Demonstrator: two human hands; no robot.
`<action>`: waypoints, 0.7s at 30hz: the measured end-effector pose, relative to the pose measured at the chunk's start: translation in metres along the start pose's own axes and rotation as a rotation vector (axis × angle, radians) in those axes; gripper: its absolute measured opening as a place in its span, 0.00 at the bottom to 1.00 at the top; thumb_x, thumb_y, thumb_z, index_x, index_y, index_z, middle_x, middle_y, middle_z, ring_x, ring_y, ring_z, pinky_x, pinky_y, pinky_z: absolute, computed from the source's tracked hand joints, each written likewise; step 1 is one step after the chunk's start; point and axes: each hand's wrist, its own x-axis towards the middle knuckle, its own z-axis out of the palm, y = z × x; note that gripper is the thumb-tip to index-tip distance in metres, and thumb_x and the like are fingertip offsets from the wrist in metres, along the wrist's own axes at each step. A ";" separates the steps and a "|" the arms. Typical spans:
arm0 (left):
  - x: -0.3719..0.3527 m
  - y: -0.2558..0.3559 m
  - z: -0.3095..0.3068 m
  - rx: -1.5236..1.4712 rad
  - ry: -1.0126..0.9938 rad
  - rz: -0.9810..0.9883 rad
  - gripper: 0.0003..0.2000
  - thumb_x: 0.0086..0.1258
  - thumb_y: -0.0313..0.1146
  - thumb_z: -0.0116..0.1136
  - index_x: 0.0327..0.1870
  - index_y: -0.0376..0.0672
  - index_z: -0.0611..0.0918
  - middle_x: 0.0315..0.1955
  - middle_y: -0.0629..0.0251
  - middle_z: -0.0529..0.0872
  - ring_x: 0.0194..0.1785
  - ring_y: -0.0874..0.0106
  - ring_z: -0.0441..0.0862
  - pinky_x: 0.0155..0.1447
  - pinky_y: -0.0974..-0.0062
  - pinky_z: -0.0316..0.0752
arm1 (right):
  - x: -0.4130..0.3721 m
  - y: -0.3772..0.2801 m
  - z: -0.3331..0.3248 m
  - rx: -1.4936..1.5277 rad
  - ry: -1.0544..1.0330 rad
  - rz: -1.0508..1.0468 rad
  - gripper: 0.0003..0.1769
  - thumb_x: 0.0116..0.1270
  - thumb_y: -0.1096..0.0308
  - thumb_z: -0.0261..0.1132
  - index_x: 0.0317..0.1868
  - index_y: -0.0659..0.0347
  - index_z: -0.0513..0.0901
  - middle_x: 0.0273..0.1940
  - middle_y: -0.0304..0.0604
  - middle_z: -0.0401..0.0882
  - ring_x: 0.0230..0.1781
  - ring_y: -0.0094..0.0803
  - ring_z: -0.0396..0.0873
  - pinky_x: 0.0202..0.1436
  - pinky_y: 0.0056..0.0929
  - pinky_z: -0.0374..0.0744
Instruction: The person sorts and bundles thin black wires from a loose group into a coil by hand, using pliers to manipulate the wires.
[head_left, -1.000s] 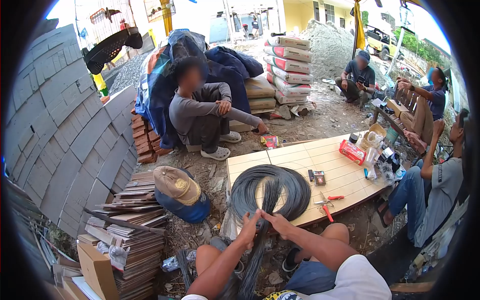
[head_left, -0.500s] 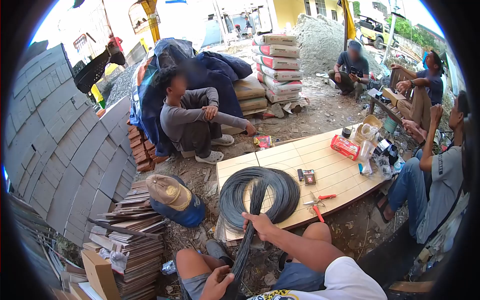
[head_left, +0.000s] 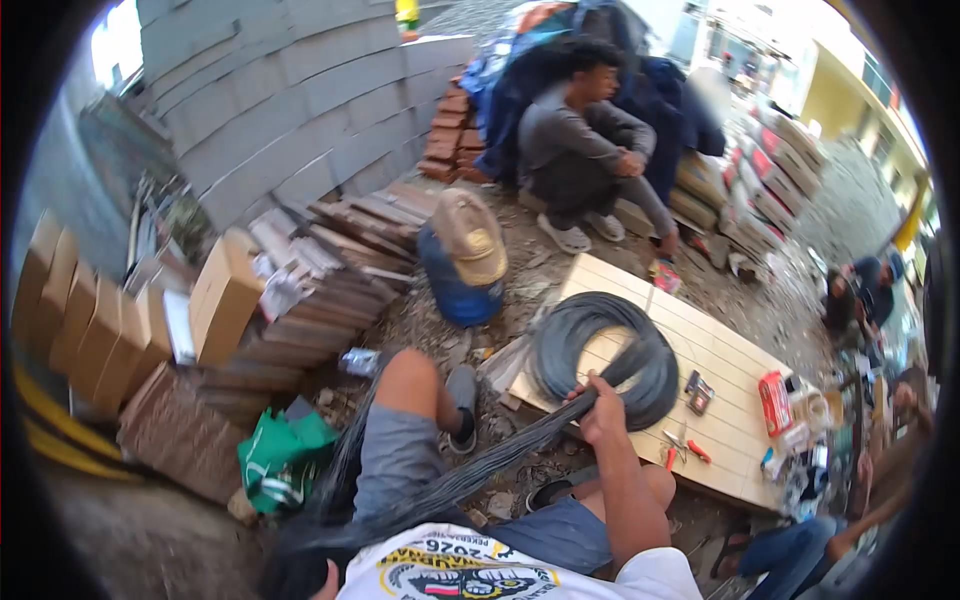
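Observation:
A bundle of thin dark wire [head_left: 470, 458] stretches across my lap. My right hand [head_left: 600, 408] is closed around it near the coil. The large round coil of dark wire [head_left: 560, 350] lies on the low slatted wooden table [head_left: 725, 345], and the bundle's upper end rests over it. Only a small part of my left hand [head_left: 330, 582] shows at the bottom edge, beside the blurred dark lower end of the bundle; its fingers are mostly hidden. Red-handled pliers [head_left: 688, 446] and a small dark pack [head_left: 699, 396] lie on the table right of the coil.
A cap [head_left: 470, 240] sits on a blue container [head_left: 455, 285]. Stacked boards [head_left: 290, 345], cardboard boxes [head_left: 222, 300] and a green bag [head_left: 285, 458] stand at left. A person in grey [head_left: 570, 140] sits beyond the table; other people are at right. A red packet [head_left: 774, 403] lies on the table.
My view has swung left and down. My left hand has drawn back to the bottom edge, and the wire bundle now lies lengthwise across my lap. The right hand still grips it.

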 end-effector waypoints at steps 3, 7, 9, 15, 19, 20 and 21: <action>-0.071 -0.194 -0.174 -0.371 0.150 -0.193 0.47 0.68 0.74 0.41 0.66 0.31 0.74 0.60 0.50 0.80 0.63 0.60 0.77 0.66 0.64 0.71 | 0.017 -0.003 -0.016 -0.092 -0.080 -0.014 0.17 0.70 0.55 0.64 0.33 0.59 0.74 0.29 0.43 0.74 0.33 0.38 0.75 0.44 0.43 0.76; -0.035 -0.304 -0.207 -0.122 0.495 -0.272 0.55 0.58 0.85 0.35 0.64 0.35 0.78 0.56 0.51 0.83 0.58 0.59 0.80 0.61 0.59 0.74 | 0.024 -0.012 -0.017 -0.164 -0.046 -0.010 0.14 0.72 0.55 0.63 0.37 0.56 0.74 0.31 0.39 0.74 0.33 0.35 0.74 0.45 0.42 0.74; -0.013 -0.342 -0.220 -0.216 0.522 -0.294 0.55 0.58 0.85 0.35 0.64 0.35 0.78 0.54 0.51 0.84 0.58 0.59 0.80 0.61 0.59 0.74 | 0.018 -0.012 -0.009 -0.161 -0.043 -0.032 0.14 0.73 0.55 0.63 0.39 0.57 0.74 0.32 0.40 0.74 0.35 0.34 0.73 0.47 0.42 0.74; -0.009 -0.284 -0.207 -1.140 0.387 0.430 0.41 0.70 0.69 0.33 0.66 0.39 0.73 0.57 0.51 0.81 0.55 0.50 0.78 0.65 0.49 0.69 | 0.017 -0.014 -0.009 -0.201 -0.067 -0.101 0.13 0.74 0.57 0.62 0.40 0.57 0.73 0.32 0.40 0.75 0.35 0.35 0.74 0.49 0.43 0.73; -0.013 -0.216 -0.192 -1.596 0.521 0.660 0.44 0.65 0.78 0.28 0.67 0.52 0.75 0.59 0.57 0.79 0.54 0.55 0.78 0.60 0.50 0.74 | 0.015 -0.014 -0.008 -0.200 -0.046 -0.123 0.12 0.74 0.59 0.62 0.39 0.58 0.73 0.31 0.40 0.74 0.33 0.34 0.74 0.45 0.39 0.75; -0.015 -0.212 -0.189 -1.594 0.524 0.660 0.44 0.65 0.78 0.28 0.67 0.52 0.75 0.59 0.57 0.79 0.54 0.55 0.78 0.60 0.50 0.74 | 0.014 -0.013 -0.008 -0.218 -0.031 -0.154 0.11 0.74 0.61 0.62 0.38 0.58 0.73 0.31 0.38 0.73 0.32 0.33 0.73 0.43 0.37 0.75; -0.017 -0.209 -0.186 -1.659 0.497 0.683 0.47 0.63 0.81 0.27 0.66 0.51 0.75 0.58 0.57 0.80 0.53 0.55 0.78 0.59 0.50 0.75 | 0.016 -0.015 -0.010 -0.209 -0.043 -0.200 0.10 0.75 0.62 0.62 0.37 0.58 0.73 0.30 0.37 0.72 0.31 0.31 0.72 0.41 0.35 0.74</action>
